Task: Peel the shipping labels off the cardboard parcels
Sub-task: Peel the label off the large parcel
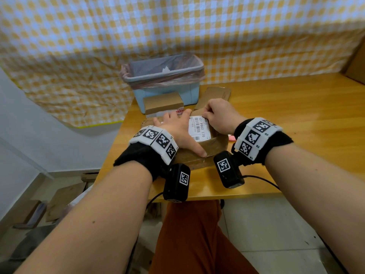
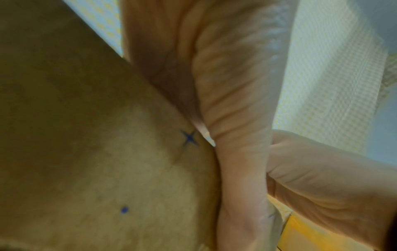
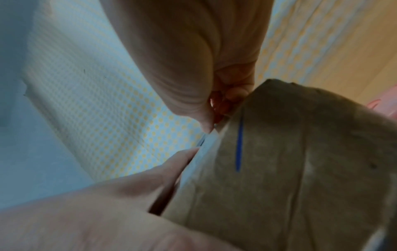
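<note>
The yellow wooden table (image 1: 276,107) filled the right centre of the head view. The light-blue plastic bin (image 1: 166,89) with a pink liner stood at upper centre. The brown cardboard parcel (image 1: 209,149) lay at frame centre, with the white printed shipping label (image 1: 198,128) on its top face. The left hand (image 1: 177,131) pressed flat on the parcel, fingers extended. The right hand (image 1: 219,115) pinched the label's far edge with curled fingers.

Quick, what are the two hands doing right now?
Left hand: open, pressing flat on the parcel.
Right hand: pinching the shipping label at its far corner.
</note>
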